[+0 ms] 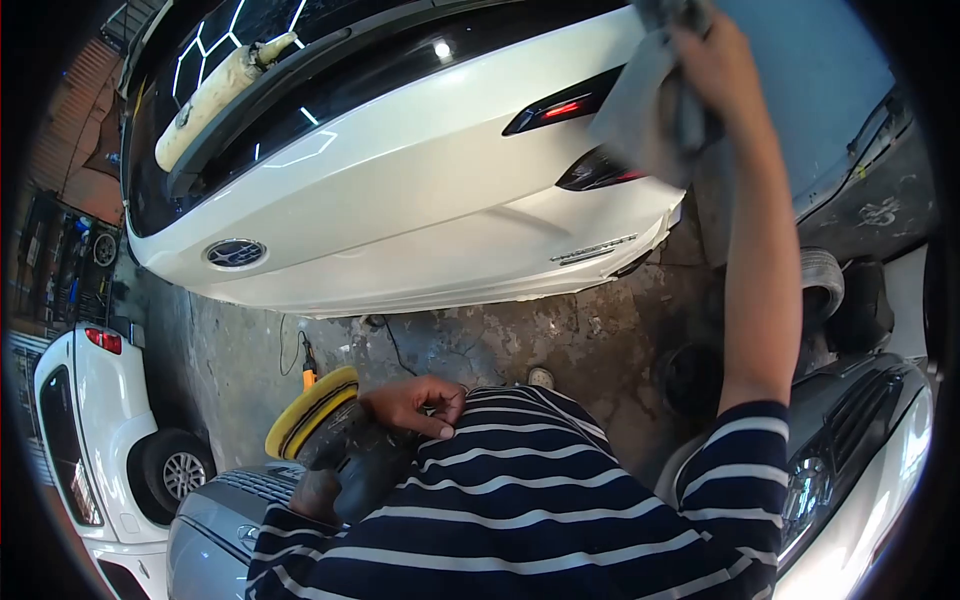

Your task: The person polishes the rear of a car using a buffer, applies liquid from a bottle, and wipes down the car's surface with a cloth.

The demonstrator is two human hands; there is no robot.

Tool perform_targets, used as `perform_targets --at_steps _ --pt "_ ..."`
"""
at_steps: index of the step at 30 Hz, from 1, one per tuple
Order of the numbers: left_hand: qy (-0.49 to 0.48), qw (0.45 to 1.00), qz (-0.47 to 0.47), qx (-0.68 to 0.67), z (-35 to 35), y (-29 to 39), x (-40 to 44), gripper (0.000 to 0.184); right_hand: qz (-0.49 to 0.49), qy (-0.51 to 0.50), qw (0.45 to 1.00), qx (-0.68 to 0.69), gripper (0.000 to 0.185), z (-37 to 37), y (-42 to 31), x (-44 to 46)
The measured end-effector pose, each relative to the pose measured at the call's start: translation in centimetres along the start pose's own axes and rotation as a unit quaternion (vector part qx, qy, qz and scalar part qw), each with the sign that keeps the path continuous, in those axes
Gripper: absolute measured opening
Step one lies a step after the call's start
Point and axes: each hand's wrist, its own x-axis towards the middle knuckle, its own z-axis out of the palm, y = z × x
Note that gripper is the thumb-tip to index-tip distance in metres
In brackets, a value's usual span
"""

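Observation:
My left arm cradles a polisher (370, 470) with a yellow foam pad (310, 410) against my striped shirt. The curled fingers of my left hand (415, 405) close beside the tool's head; part of the grip is hidden. My right arm reaches far forward, and my right hand (712, 65) grips a grey cloth (645, 110) blurred by motion. This cloth is over the corner of a white car (420, 190), by its tail lights (570, 108). On the car's dark rear glass lies a whitish bottle (210, 105) with a nozzle.
Another white vehicle (100, 430) stands at the left. Below my arms are parts of a grey car (215, 520) and a dark-grilled car front (850, 450). Tyres (820, 280) lie at the right. A cable with an orange end (309, 375) hangs near the worn concrete floor (480, 340).

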Motion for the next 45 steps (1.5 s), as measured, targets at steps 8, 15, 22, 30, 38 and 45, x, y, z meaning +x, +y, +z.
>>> perform_targets --at_steps 8,15,22,30,38,45 --pt "0.004 1.000 -0.030 -0.001 -0.6 -0.1 0.7 0.020 -0.287 0.080 0.948 -0.110 0.075 7.3 -16.0 -10.6" --pt "-0.004 0.998 -0.059 -0.004 -0.8 0.7 0.3 0.021 -0.100 0.032 0.994 -0.003 0.061 -0.2 -3.9 -3.6" --pt "0.015 0.996 -0.067 -0.052 -0.7 0.6 -0.1 0.019 -0.011 0.069 0.995 -0.065 0.044 -1.0 2.0 2.9" --pt "-0.082 0.994 -0.052 0.044 -3.4 1.9 3.8 0.023 -0.200 0.139 0.954 0.172 0.067 9.0 -11.1 -17.0" --pt "-0.052 0.997 -0.056 0.024 -3.8 1.4 2.6 0.027 -0.014 0.232 0.958 0.166 0.071 6.4 0.4 -15.7" --pt "-0.079 0.988 -0.126 0.028 -3.0 3.3 3.8 0.027 -0.115 0.155 0.968 0.163 0.075 11.6 -10.7 -24.2"
